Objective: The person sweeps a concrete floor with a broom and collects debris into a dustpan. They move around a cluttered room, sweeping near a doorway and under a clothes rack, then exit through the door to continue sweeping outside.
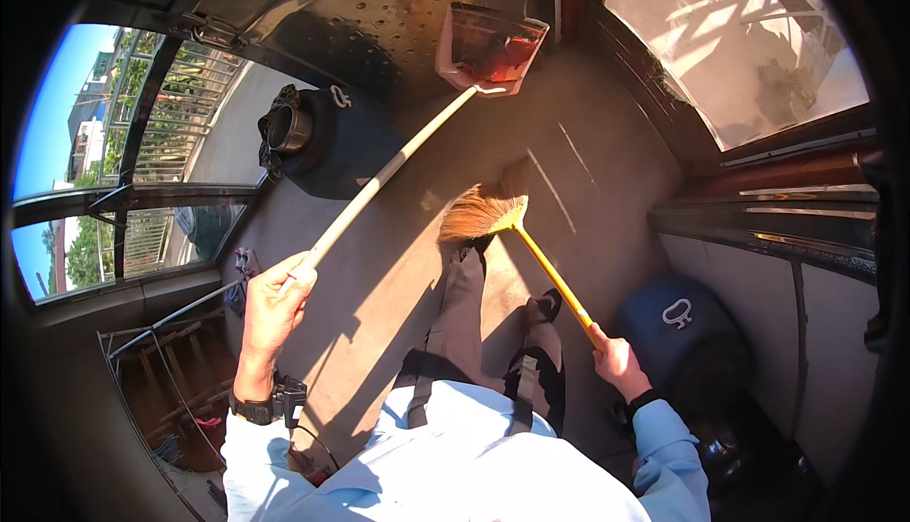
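Note:
My left hand (274, 305) grips the pale handle of a long-handled dustpan (490, 45). The pan is pink-red, lifted ahead of me near the dark metal door, and its inside looks partly dark; I cannot tell what lies in it. In my right hand (620, 364) is the yellow handle of a soft broom (558, 281). Its brown bristles (483, 210) fan out to the left, just beyond my feet, over the concrete floor (384, 252). Whether the bristles touch the floor is hard to tell. Broom and dustpan are well apart.
A dark blue drum (341, 145) with a metal pot (290, 127) on it stands ahead left. Another blue drum (675, 316) is close to my right hand. At left is a metal rack (167, 373). A studded dark door (398, 17) lies ahead, a glazed frame (746, 45) ahead right.

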`<state>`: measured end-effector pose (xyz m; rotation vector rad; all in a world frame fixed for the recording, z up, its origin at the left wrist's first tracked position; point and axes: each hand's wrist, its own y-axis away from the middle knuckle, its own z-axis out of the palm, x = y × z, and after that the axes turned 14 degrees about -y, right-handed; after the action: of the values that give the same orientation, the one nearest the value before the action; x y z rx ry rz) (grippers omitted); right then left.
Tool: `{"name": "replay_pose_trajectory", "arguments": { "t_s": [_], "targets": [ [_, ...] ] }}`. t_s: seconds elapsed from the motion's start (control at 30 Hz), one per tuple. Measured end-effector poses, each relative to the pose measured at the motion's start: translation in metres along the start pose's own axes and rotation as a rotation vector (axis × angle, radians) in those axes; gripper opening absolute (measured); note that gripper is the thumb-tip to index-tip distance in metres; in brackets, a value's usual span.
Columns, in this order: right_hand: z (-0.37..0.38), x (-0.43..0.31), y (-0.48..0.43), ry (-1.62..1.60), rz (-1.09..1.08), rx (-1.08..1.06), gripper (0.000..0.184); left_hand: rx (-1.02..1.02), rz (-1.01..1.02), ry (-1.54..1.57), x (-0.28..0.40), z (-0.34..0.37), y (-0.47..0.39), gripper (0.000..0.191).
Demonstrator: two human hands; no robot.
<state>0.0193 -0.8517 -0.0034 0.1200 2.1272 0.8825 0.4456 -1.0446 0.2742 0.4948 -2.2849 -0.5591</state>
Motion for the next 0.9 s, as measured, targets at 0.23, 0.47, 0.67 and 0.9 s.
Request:
{"name": "replay_pose_trajectory", "arguments": {
  "t_s": [0.23, 0.47, 0.67, 0.9],
  "targets": [
    [-0.017, -0.037, 0.001, 0.167, -0.206, -0.211, 0.057, 0.051, -0.017, 0.138, 0.0, 0.011, 0.056, 0.035],
    [0.098, -0.076, -0.139, 0.213, -0.286, -0.258, 0.028, 0.128, -0.118, 0.134, 0.012, 0.031, 0.079, 0.034],
    [-0.009, 0.023, -0.076, 0.541, -0.146, -0.349, 0.051, 0.13, -0.183, 0.167, 0.006, 0.028, 0.09, 0.032],
    [-0.129, 0.017, 0.052, 0.275, 0.021, -0.308, 0.048, 0.154, -0.183, 0.164, 0.002, 0.031, 0.088, 0.031]
  ]
}}
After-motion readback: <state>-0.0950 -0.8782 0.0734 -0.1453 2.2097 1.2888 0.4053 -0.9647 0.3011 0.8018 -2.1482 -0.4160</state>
